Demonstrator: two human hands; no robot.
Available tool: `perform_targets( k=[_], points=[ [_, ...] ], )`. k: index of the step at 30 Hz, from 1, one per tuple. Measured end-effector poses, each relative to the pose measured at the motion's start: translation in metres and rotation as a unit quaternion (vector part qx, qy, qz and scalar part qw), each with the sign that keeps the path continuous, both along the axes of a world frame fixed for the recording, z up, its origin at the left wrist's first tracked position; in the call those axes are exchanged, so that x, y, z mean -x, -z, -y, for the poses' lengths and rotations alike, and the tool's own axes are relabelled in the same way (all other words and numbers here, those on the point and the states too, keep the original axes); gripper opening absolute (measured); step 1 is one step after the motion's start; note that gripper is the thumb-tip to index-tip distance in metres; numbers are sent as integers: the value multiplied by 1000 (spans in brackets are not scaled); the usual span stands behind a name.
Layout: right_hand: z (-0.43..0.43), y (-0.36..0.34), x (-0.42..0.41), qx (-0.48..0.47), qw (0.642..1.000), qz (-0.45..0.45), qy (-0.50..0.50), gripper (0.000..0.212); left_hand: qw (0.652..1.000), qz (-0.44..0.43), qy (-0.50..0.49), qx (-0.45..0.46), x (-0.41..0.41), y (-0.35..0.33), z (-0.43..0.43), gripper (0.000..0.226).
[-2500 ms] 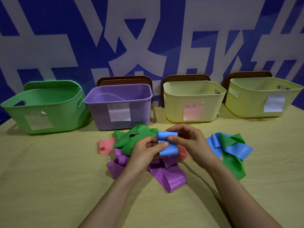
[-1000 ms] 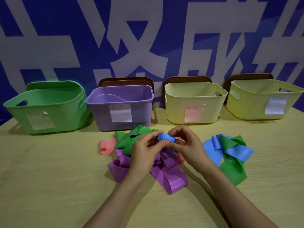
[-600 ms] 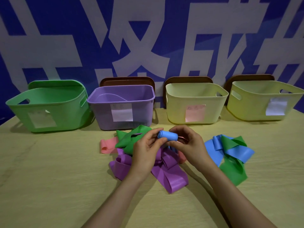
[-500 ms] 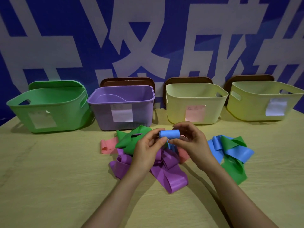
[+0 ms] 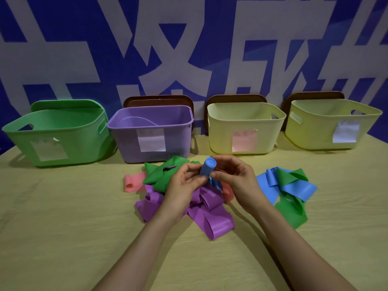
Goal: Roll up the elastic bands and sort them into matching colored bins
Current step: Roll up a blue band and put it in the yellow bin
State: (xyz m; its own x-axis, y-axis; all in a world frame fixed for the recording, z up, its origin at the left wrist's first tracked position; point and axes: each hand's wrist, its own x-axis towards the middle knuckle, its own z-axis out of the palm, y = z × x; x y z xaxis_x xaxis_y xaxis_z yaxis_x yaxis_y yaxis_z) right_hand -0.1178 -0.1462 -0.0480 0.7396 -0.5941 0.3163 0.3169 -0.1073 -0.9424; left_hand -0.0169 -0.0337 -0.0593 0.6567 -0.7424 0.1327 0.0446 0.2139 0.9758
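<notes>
A blue elastic band (image 5: 208, 168), nearly all rolled into a tight cylinder, is held above the pile with one end pointing up at me. My left hand (image 5: 184, 183) pinches its lower left side and my right hand (image 5: 235, 177) pinches its right side, with a short blue tail hanging below. Under my hands lie loose purple bands (image 5: 205, 213), a green band (image 5: 161, 173) and a pink band (image 5: 134, 181). Along the back stand a green bin (image 5: 56, 131), a purple bin (image 5: 151, 133), a pale yellow bin with a pink label (image 5: 243, 127) and a yellow bin with a white label (image 5: 331, 122).
Another blue band (image 5: 273, 183) tangled with a green band (image 5: 291, 211) lies to the right of my hands. Brown lids (image 5: 159, 100) lean on the blue and white wall behind the bins. The wooden table (image 5: 63, 227) shows bare surface at front left and front right.
The loose blue tail has been wound up into the roll. In the last half second the roll turned from lying sideways to standing tilted, its end facing me.
</notes>
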Motion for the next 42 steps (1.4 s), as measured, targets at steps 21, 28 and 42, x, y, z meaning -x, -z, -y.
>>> perform_targets(
  k=[21, 28, 42],
  points=[
    [28, -96, -43, -58, 990, -70, 104, 30, 995, -64, -44, -61, -24, -101, 42, 25],
    [89, -182, -42, -88, 980, -91, 151, 24, 992, -93, 13, -86, -30, -189, 107, 16],
    [243, -220, 58, -148, 971, -132, 131, 26, 983, -126, 50, -126, 67, -234, 258, 17]
  ],
)
